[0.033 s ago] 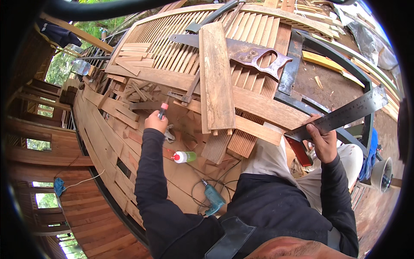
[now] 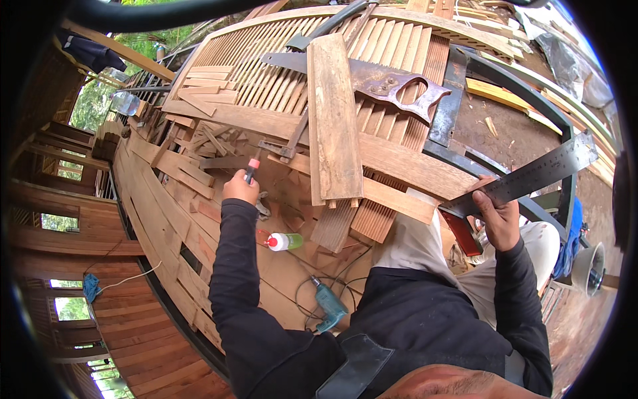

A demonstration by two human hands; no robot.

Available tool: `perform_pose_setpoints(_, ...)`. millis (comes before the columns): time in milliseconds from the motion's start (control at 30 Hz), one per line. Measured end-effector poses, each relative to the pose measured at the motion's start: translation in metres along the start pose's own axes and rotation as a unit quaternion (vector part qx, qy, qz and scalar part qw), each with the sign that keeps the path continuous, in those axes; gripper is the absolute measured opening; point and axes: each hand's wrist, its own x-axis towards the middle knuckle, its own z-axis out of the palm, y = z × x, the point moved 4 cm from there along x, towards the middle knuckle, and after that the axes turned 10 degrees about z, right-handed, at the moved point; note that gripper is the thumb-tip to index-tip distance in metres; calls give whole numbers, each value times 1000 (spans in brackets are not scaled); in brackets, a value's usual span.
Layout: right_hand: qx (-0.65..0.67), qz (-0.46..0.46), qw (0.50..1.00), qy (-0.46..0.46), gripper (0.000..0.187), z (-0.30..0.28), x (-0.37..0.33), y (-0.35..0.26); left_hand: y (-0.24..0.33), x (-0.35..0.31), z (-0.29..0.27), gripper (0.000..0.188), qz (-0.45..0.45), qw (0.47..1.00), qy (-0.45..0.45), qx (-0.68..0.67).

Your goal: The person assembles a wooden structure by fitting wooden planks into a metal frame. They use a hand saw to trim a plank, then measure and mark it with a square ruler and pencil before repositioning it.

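My left hand (image 2: 240, 187) is closed round a short black tool (image 2: 250, 174) with a pinkish-red end; its exact kind does not show. It is held out over the scrap wood, left of the work. In my right hand (image 2: 500, 218) is a try square, its steel blade (image 2: 538, 169) pointing up to the right and its red stock (image 2: 461, 234) hanging down. The square lies by the right end of a long wooden rail (image 2: 412, 163). Across that rail rests a wide short board (image 2: 334, 120), partly covering a handsaw (image 2: 399, 90) on a slatted wooden panel (image 2: 266, 80).
A bar clamp (image 2: 292, 143) grips near the rail. Below my left hand lie a white and green bottle (image 2: 284, 241) with a red cap and a teal power drill (image 2: 329, 307) with its cable. A dark metal frame (image 2: 452, 100) stands at right, near a bucket (image 2: 587, 266).
My left hand and forearm have shifted very slightly to the right, still holding the black tool. The right hand and try square look unmoved.
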Motion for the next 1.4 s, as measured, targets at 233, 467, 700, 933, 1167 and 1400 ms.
perform_pose_setpoints(233, 104, 66, 992, 7, 16, 1, -3, 5, 19, 12, -14, 19, -189, 837, -216, -467)
perform_pose_setpoints(467, 45, 11, 999, -5, 20, 2, 2, 7, -2, 15, 8, 26, -32, 999, -22, 4)
perform_pose_setpoints(700, 13, 14, 1000, 3, 19, -3, 1, 8, 2, 16, -8, 33, -145, 914, -163, -342)
perform_pose_setpoints(933, 56, 44, 997, 14, 21, 0, -1, 11, 6, 14, 6, 30, -42, 998, -16, 49)
perform_pose_setpoints(1167, 30, 38, 999, -1, 30, -3, -1, 15, -2, 17, 9, 27, -138, 864, -196, -442)
perform_pose_setpoints(1400, 51, 33, 998, 7, 31, -1, 0, 13, -7, 19, 7, 38, -8, 999, -33, 24)
